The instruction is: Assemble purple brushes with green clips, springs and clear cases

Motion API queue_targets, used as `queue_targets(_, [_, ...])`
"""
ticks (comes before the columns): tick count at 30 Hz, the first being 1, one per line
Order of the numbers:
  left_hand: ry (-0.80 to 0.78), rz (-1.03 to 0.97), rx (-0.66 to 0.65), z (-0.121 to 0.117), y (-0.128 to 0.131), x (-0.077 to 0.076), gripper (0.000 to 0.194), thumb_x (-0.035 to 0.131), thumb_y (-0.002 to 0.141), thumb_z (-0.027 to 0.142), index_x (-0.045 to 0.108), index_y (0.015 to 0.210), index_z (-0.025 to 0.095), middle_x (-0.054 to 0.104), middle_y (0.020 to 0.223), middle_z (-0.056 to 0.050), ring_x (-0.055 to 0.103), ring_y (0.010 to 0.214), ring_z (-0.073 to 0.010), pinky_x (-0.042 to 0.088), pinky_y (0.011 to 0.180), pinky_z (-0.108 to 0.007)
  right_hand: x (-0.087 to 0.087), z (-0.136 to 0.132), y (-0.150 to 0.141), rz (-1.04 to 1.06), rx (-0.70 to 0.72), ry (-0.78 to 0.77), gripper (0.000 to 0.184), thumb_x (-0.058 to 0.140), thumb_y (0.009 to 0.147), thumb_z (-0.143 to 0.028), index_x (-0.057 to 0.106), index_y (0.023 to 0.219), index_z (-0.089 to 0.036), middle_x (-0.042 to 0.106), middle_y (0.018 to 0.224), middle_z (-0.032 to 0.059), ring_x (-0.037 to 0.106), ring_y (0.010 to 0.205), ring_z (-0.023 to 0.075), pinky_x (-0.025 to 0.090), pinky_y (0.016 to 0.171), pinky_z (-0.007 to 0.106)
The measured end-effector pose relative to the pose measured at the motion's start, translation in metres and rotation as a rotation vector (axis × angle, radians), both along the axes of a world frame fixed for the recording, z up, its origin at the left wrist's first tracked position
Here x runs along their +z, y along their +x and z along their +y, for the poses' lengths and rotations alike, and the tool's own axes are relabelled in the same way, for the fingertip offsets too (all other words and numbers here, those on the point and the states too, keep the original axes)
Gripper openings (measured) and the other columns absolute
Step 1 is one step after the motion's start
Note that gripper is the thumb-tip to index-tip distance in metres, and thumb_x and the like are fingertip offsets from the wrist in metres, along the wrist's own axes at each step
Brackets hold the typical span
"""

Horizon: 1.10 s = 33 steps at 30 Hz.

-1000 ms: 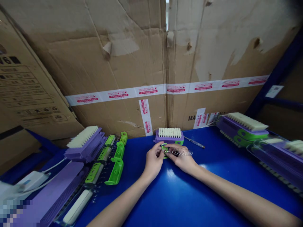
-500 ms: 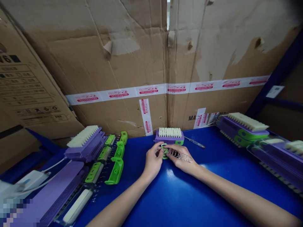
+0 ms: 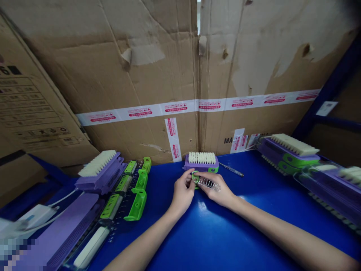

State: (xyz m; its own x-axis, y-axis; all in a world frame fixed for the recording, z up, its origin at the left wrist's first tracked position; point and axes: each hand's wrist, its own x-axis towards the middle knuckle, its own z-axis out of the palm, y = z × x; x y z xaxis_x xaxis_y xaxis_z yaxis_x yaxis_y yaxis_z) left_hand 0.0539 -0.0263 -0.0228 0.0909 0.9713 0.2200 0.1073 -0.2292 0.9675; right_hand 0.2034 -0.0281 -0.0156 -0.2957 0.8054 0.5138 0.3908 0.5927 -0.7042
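Over the middle of the blue table, my two hands meet at a small green plastic part (image 3: 194, 175). My left hand (image 3: 182, 191) is closed, pinching this part from the left side. My right hand (image 3: 219, 191) closes in from the other side, its fingertips at the near end of a coiled metal spring (image 3: 208, 183). The spring's loose end lies across the back of the right hand. Where exactly the coil meets the green part is hidden by the fingers. Just beyond the hands stands a purple brush unit (image 3: 201, 160) with cream bristles facing up.
A screwdriver (image 3: 231, 169) lies right of the brush unit. At left, green brackets (image 3: 137, 205) stand in a row beside green-topped pieces (image 3: 110, 206) and purple housings (image 3: 75, 216). More purple brush units (image 3: 293, 145) are stacked at right. Cardboard (image 3: 141, 86) walls the back.
The spring's loose end has swung about and now reaches less far to the right, looking more bunched. Both hands stay in nearly the same place around the green part.
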Motion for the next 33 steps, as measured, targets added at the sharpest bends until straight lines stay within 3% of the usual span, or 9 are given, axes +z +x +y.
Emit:
queue_targets(13, [0.003,0.014,-0.043,0.0,0.0,0.0,0.04,0.055,0.075,0.012,0.056,0.116,0.014,0.066,0.086,-0.006,0.061,0.075,-0.0134,0.05,0.073,-0.026,0.001,-0.001,-0.002,0.072,-0.101,-0.13,0.021,0.061,0.079,-0.025,0.068,0.098,-0.021,0.072,0.093,0.0042,0.067,0.08,0.0176,0.052,0.079,0.033])
queue_targets(18, [-0.003,0.019,-0.079,0.001,-0.002,0.002,0.043,0.056,0.075,0.013,0.056,0.117,0.014,0.065,0.085,-0.005,0.059,0.069,-0.0112,0.048,0.066,-0.023,0.0,0.0,-0.001,0.1,-0.101,-0.172,0.023,0.061,0.079,-0.03,0.068,0.098,-0.021,0.072,0.093,0.0047,0.067,0.081,0.0192,0.052,0.076,0.033])
queue_targets(23, [0.002,0.03,-0.114,0.0,-0.003,0.006,0.041,0.057,0.074,0.014,0.058,0.115,0.013,0.062,0.076,-0.002,0.053,0.06,-0.0085,0.042,0.057,-0.02,-0.002,0.001,0.002,0.123,-0.078,-0.186,0.023,0.061,0.078,-0.032,0.067,0.095,-0.017,0.069,0.073,0.0032,0.063,0.065,0.0165,0.049,0.063,0.028])
queue_targets(33, [-0.026,0.093,-0.131,0.001,-0.005,0.01,0.04,0.059,0.072,0.016,0.06,0.111,0.013,0.056,0.066,0.002,0.044,0.052,-0.0062,0.034,0.049,-0.018,-0.007,0.005,0.001,0.205,-0.057,-0.243,0.028,0.066,0.075,-0.042,0.065,0.087,-0.017,0.063,0.065,0.0006,0.058,0.059,0.0138,0.045,0.056,0.024])
